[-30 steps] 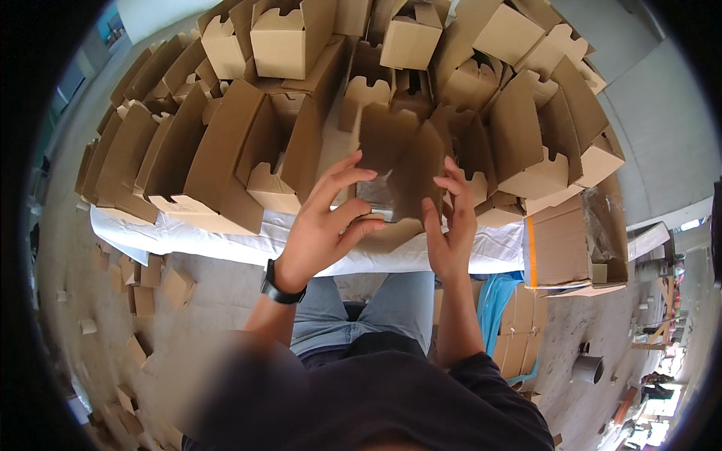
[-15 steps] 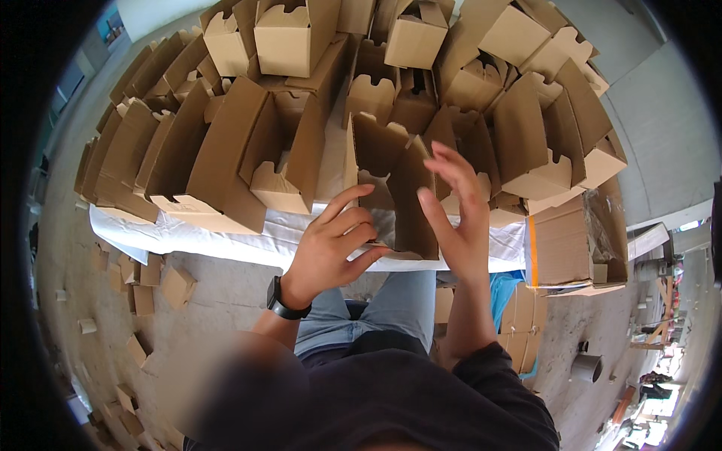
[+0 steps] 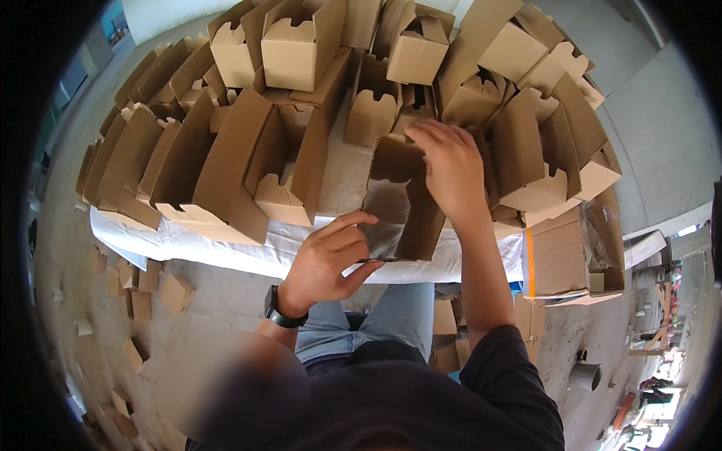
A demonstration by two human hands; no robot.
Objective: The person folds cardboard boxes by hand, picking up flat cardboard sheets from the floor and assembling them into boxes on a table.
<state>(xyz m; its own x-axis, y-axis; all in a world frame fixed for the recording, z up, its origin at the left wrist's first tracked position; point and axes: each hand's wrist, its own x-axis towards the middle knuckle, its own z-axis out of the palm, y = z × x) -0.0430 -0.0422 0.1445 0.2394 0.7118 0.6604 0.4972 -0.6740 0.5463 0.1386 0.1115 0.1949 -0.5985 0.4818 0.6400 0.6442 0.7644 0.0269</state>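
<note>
"Left hand (image 3: pixel 331 259) first: how does it stand?"

"Its thumb and fingers curve apart at the near left corner of the open cardboard box (image 3: pixel 423 222). Whether they pinch the card, I can't tell."

"And the right hand (image 3: pixel 455 169)?"

"Bent over the far right of that box, fingers together and curled at the upper edge. Their grip is hidden too."

"Where is the box?"

"Right in front of the person, at the front edge of the white-covered desk (image 3: pixel 192 242), between a box on the left (image 3: pixel 282 197) and a box on the right (image 3: pixel 519 146)."

"How would you handle it well?"

"I'd steady the near corner lightly with the left and work the far edge with the right, pressing close to the folds. Mid-wall, thin card would probably buckle. I'd also keep the walls square and the neighbours unbumped."
</note>
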